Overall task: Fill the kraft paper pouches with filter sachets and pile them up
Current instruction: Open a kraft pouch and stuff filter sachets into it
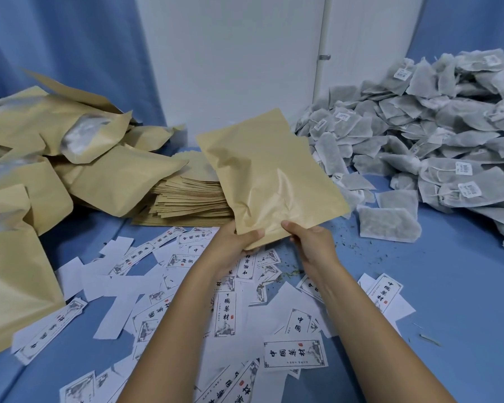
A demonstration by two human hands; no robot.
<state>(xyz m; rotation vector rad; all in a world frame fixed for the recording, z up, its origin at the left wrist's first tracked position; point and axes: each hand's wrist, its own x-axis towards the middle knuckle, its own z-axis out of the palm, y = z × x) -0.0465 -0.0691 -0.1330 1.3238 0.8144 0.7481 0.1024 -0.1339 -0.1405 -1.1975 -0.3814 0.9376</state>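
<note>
I pinch one kraft pouch (268,170), apparently unfilled, by its near edge with left hand (237,242) and right hand (312,242); filled pouches (99,170) lie piled at left, while a thick flat stack (192,196) and large sachet heap (448,135) await.

**Hidden, cropped or unreadable**

The held kraft pouch (271,175) covers the right side of the flat pouch stack (186,199) and hides the fingers of the left hand (236,242) and right hand (312,242) (only the thumbs show). The pouch's contents cannot be seen. The filled pouch pile (26,158) runs off the left edge and the sachet heap (434,135) off the right. The print on the sachet tags (469,189) is too small to read.
</note>
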